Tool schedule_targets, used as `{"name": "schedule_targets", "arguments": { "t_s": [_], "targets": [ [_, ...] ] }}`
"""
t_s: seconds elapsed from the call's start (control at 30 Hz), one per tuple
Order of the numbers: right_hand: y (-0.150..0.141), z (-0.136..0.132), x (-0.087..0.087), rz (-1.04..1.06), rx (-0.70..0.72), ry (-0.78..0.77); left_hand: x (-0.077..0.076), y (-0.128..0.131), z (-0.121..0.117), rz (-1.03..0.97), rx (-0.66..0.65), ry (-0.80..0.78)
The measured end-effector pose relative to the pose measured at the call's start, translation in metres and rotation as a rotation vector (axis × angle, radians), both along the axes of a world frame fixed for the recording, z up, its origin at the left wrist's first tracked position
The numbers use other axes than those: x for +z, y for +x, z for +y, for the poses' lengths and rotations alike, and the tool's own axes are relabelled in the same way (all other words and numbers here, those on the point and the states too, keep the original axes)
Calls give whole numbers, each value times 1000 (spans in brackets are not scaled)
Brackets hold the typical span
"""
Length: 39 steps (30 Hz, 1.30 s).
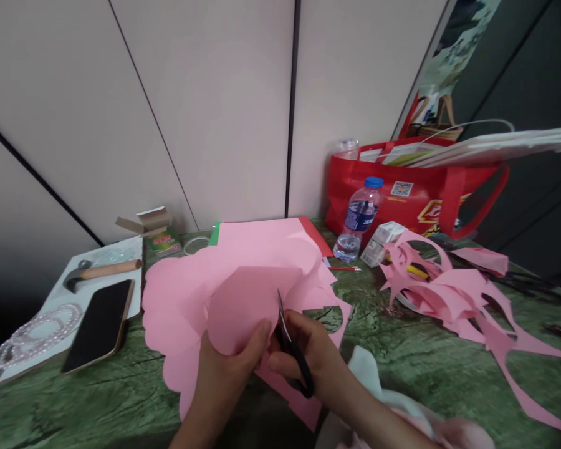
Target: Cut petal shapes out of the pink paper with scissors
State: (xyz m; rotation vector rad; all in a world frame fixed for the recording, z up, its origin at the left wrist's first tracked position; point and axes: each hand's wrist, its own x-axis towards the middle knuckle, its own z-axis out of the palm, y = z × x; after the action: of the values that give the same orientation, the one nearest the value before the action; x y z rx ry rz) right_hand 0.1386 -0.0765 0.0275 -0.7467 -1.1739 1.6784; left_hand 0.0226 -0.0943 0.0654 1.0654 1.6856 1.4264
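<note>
A piece of pink paper [245, 299] with a partly rounded outline is gripped in my left hand [231, 368], thumb pressed on its near face. My right hand [308, 355] holds a pair of scissors [292, 355] with black handles, its blades pointing up at the right edge of that piece. Beneath and behind both hands lies a larger spread of pink paper [177, 293] with scalloped edges on the left. To the right of my right hand, that paper has a cut-out opening through which the table shows. The fingers of my left hand behind the paper are hidden.
On the left are a phone [100, 324], a hammer [103, 269] and a string of beads [37, 337]. A water bottle [358, 218] stands before a red bag [402, 187] at the back right. Pink paper scraps [458, 299] cover the green table [402, 368] on the right.
</note>
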Motion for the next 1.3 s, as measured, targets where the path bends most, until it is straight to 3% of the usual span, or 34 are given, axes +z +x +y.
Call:
{"name": "schedule_targets", "arguments": {
  "t_s": [0.37,0.57,1.3],
  "targets": [
    [0,0,-3,-35,3,13,1,1,-1,28,13,-50],
    [0,1,-7,-6,13,-12,1,1,0,6,14,-3],
    [-1,0,-7,73,19,-11,-3,-5,0,103,-76,12]
  ]
}}
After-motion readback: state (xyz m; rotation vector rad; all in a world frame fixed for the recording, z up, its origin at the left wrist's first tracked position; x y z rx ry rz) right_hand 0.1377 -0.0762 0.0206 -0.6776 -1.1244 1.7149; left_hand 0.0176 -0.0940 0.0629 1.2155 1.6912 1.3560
